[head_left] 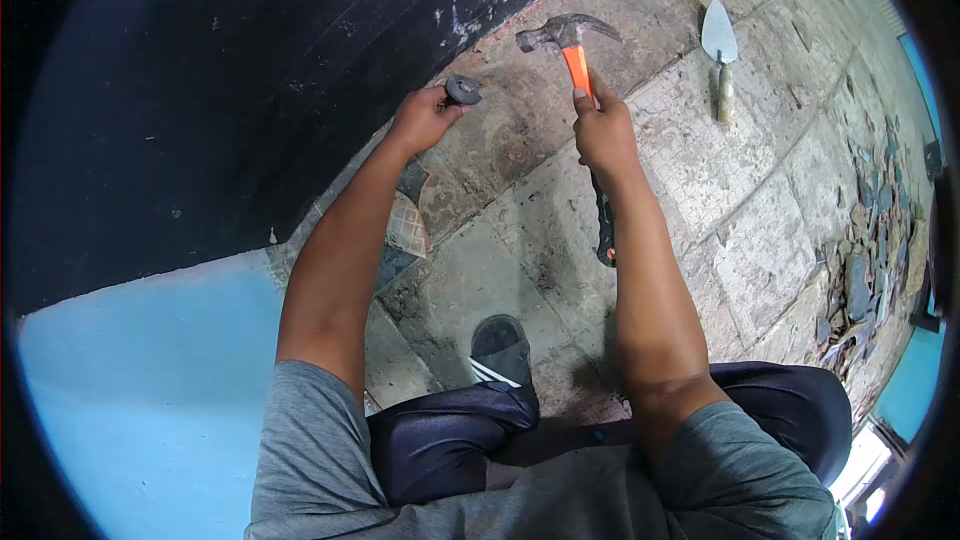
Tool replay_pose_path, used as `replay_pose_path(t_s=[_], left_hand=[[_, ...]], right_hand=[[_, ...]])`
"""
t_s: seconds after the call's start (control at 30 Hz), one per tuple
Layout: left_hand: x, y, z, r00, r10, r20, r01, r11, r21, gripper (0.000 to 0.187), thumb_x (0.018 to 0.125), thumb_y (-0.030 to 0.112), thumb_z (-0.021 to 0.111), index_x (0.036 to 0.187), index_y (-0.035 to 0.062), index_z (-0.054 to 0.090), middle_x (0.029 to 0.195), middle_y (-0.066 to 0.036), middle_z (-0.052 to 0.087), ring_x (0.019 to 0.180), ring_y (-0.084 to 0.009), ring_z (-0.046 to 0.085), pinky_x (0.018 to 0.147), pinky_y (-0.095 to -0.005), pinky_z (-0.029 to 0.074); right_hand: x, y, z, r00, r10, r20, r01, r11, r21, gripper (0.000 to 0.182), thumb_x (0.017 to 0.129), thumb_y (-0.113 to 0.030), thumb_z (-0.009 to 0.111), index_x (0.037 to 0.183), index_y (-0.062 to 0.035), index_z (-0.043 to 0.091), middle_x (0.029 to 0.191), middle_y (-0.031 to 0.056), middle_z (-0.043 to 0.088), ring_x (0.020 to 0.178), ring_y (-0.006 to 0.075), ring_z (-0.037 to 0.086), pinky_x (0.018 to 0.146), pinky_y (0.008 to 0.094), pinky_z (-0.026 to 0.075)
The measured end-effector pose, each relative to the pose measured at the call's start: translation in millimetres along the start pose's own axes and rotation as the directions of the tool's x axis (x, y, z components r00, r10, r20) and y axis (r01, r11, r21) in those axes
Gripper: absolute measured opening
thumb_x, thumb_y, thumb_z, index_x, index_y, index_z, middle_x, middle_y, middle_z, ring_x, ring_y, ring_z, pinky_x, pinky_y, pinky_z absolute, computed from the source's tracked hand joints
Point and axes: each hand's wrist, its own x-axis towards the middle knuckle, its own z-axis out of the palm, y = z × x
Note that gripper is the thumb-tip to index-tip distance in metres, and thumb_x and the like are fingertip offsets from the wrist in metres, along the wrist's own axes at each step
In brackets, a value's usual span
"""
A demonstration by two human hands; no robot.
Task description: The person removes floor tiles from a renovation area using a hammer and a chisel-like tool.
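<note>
The left hand (424, 122) is closed around a dark tool (463, 90) with a round top, near the edge of the floor (770, 215) which meets the black wall (250, 90); the rest of this tool is hidden, so I cannot tell its full form. The right hand (606, 135) grasps the hammer (577, 65) at its orange part, with the metal head near the same edge and the black grip reaching back toward the person. On the floor, the trowel (719, 35) lies to the right of the hammer, and broken pieces (870, 260) are scattered toward the right edge.
</note>
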Motion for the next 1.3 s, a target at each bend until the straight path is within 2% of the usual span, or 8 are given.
replay_pose_path(t_s=[0.1,0.3,0.5,0.63,0.83,1.03,1.17,1.3], left_hand=[[0,-3,4,0.998,0.036,0.057,-0.035,0.999,-0.02,0.031,0.09,0.023,0.079,0.116,0.0071,0.075,0.105,-0.012,0.078,0.097,-0.0214,0.073,0.088,-0.0362,0.053],[5,4,0,0.995,-0.017,0.095,0.014,0.999,0.035,0.033,0.091,0.025,0.079,0.118,0.0077,0.075,0.106,-0.012,0.077,0.095,-0.0226,0.073,0.088,-0.0376,0.053],[7,2,4,0.99,0.012,0.139,-0.018,0.999,0.045,0.034,0.091,0.027,0.079,0.119,0.0082,0.075,0.11,-0.013,0.077,0.1,-0.0228,0.072,0.09,-0.038,0.053],[9,3,4,0.986,-0.035,0.164,0.028,0.998,0.048,0.034,0.091,0.026,0.079,0.12,0.0084,0.074,0.111,-0.012,0.077,0.101,-0.0215,0.071,0.091,-0.0371,0.052],[8,-1,6,0.988,0.022,0.151,-0.02,1.0,-0.011,0.035,0.09,0.026,0.079,0.12,0.0083,0.074,0.108,-0.015,0.076,0.098,-0.027,0.071,0.09,-0.0384,0.053],[9,-1,1,0.99,0.017,0.138,-0.02,1.0,0.021,0.033,0.092,0.024,0.078,0.121,0.0081,0.073,0.11,-0.011,0.077,0.099,-0.0213,0.071,0.091,-0.0376,0.052],[11,-5,6,0.988,0.009,0.152,-0.01,1.0,0.007,0.035,0.092,0.028,0.078,0.12,0.0076,0.074,0.11,-0.014,0.076,0.102,-0.0242,0.071,0.091,-0.039,0.053],[12,1,18,0.978,0.065,0.197,-0.089,0.989,0.118,0.038,0.09,0.031,0.079,0.119,0.0057,0.074,0.11,-0.019,0.075,0.105,-0.0312,0.071,0.092,-0.041,0.053]], right_hand=[[1,-10,-10,1.0,-0.01,-0.02,0.01,0.999,0.036,0.047,0.105,-0.03,0.056,0.148,-0.0113,0.055,0.133,0.0283,0.064,0.127,0.041,0.061,0.106,0.0426,0.047],[4,-30,-41,0.983,-0.122,-0.137,0.137,0.985,0.106,0.047,0.108,-0.032,0.054,0.152,-0.0168,0.051,0.07,-0.0016,0.052,0.053,0.0095,0.047,0.046,0.0295,0.041],[-15,-35,-3,0.837,-0.285,-0.467,0.322,0.947,-0.002,0.047,0.108,-0.022,0.049,0.152,-0.0064,0.048,0.075,0.0171,0.065,0.07,0.0285,0.066,0.068,0.0431,0.053],[-49,23,49,0.985,-0.169,0.016,0.169,0.96,-0.225,0.047,0.104,-0.022,0.05,0.149,-0.0066,0.052,0.11,0.0327,0.068,0.1,0.0486,0.068,0.086,0.0499,0.053],[-24,9,-1,0.985,-0.172,-0.014,0.165,0.964,-0.21,0.047,0.104,-0.027,0.054,0.149,-0.0104,0.053,0.103,0.0286,0.071,0.096,0.0441,0.07,0.084,0.047,0.054],[-20,-69,-65,0.868,-0.213,-0.448,0.306,0.941,0.144,0.042,0.108,-0.02,0.05,0.148,-0.0063,0.053,0.081,0.0125,0.067,0.072,0.0183,0.059,0.068,0.0352,0.049],[-30,-37,-14,0.814,-0.241,-0.529,0.3,0.954,0.028,0.045,0.107,-0.02,0.05,0.149,-0.0056,0.049,0.084,0.0174,0.069,0.073,0.0262,0.065,0.072,0.039,0.052],[-39,-8,33,0.969,-0.152,0.195,0.199,0.947,-0.251,0.046,0.104,-0.026,0.053,0.144,-0.0048,0.054,0.114,0.032,0.068,0.109,0.0488,0.065,0.093,0.053,0.051]])
